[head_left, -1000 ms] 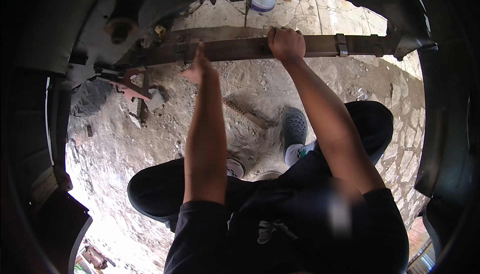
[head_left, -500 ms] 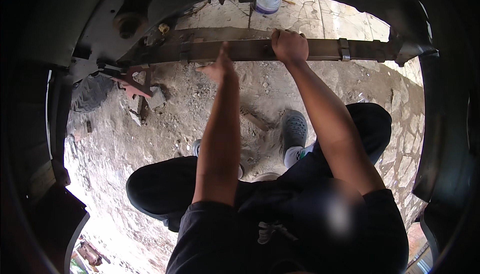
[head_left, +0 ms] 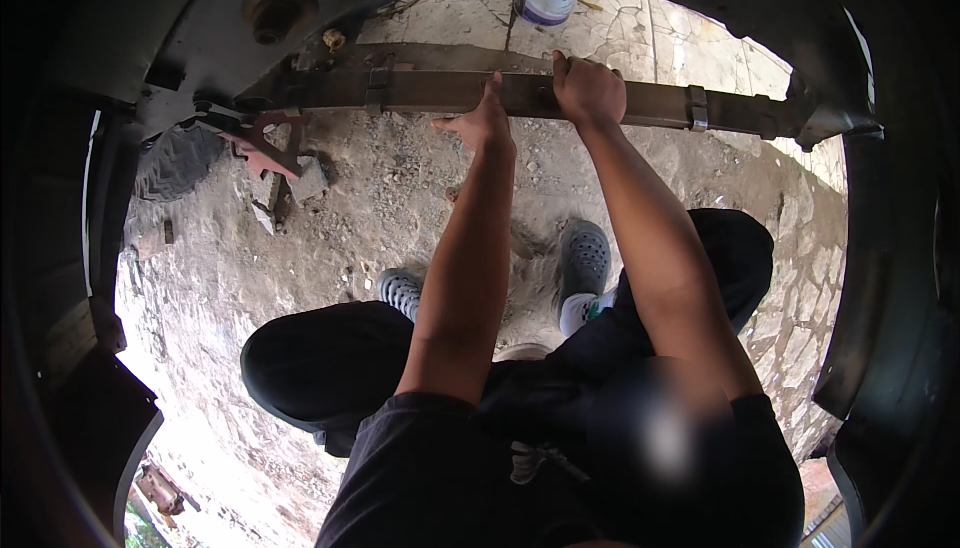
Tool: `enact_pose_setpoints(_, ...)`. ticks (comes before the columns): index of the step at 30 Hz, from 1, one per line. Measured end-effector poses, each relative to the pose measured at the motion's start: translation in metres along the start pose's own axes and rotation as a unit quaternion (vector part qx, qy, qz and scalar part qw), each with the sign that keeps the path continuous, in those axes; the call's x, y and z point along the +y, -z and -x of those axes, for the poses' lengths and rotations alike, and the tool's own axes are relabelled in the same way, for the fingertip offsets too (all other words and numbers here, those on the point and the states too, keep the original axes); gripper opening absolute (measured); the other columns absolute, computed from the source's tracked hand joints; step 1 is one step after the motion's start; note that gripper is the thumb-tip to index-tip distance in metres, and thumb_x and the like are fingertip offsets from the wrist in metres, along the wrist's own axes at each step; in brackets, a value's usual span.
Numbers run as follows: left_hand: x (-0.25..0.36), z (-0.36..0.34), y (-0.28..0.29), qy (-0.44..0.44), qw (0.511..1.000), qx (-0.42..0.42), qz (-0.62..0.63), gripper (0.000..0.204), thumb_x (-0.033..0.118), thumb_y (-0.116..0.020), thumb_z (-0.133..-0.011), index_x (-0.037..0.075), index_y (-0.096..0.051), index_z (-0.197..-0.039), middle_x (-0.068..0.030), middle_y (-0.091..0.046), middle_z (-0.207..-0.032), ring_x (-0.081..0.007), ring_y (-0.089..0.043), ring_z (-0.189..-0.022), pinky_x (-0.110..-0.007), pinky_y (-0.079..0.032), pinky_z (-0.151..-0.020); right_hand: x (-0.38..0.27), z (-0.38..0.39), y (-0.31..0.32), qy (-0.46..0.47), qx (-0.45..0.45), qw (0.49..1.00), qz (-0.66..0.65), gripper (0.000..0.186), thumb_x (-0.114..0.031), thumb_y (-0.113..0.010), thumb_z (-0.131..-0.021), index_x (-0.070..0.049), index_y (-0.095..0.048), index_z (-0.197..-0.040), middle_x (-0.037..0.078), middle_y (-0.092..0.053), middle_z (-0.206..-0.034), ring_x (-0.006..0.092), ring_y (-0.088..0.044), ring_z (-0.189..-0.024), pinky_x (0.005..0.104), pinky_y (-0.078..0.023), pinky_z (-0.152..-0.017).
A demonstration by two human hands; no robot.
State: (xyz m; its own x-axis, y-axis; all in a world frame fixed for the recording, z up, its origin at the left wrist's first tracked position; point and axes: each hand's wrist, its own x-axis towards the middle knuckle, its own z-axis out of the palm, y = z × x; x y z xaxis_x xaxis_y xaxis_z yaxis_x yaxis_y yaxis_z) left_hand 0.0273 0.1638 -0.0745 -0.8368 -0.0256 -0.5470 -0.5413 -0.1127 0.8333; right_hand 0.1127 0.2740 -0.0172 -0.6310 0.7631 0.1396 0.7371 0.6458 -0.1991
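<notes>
A long rusty-brown metal beam (head_left: 660, 100) runs crosswise above my feet, with metal clamps (head_left: 697, 108) around it toward each end. My right hand (head_left: 590, 93) is wrapped over the top of its middle, fingers curled on it. Just left of that, my left hand (head_left: 481, 115) lies against the beam's lower front with thumb raised and forefinger stretched out leftward, fingers apart; whatever its palm touches is hidden.
Dark vehicle panels (head_left: 885, 288) surround me. At upper left are a cylindrical fitting (head_left: 270, 18), a red stand (head_left: 265, 151), broken blocks (head_left: 308, 178) and a tire (head_left: 175, 168). A white-and-blue can (head_left: 545, 5) stands beyond the beam. My bent legs and clogs rest over rough, dusty ground (head_left: 200, 298).
My left hand has slid rightward along the beam, closer to my right hand. My right hand keeps its grip, slightly further right in view. More of my left clog shows.
</notes>
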Motion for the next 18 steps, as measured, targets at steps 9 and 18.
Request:
enact_pose_setpoints(9, 0.081, -0.077, 0.087, -0.104, 0.987, 0.089, -0.081, 0.154, 0.037, -0.100, -0.055, 0.009, 0.011, -0.159, -0.0283, -0.037, -0.153, -0.0421, -0.042, -0.138, -0.047, -0.040, -0.116, 0.006, -0.001, 0.000, 0.004, -0.003, 1.000, -0.005, 0.055, -0.046, -0.036, -0.103, -0.010, -0.076, -0.088, 0.016, -0.074, -0.087, 0.0340, -0.072, -0.089, 0.0483, -0.050, -0.093)
enact_pose_setpoints(18, 0.018, -0.004, 0.004, 0.029, 0.992, 0.015, 0.119, 0.148, 0.025, -0.098, -0.062, 0.003, 0.015, -0.156, -0.0267, -0.048, -0.144, -0.0382, -0.049, -0.133, -0.044, -0.035, -0.118, 0.006, -0.004, -0.004, 0.001, -0.002, 1.000, 0.016, 0.059, -0.050, -0.035, -0.103, -0.010, -0.075, -0.089, 0.016, -0.074, -0.089, 0.0339, -0.071, -0.089, 0.0468, -0.051, -0.091)
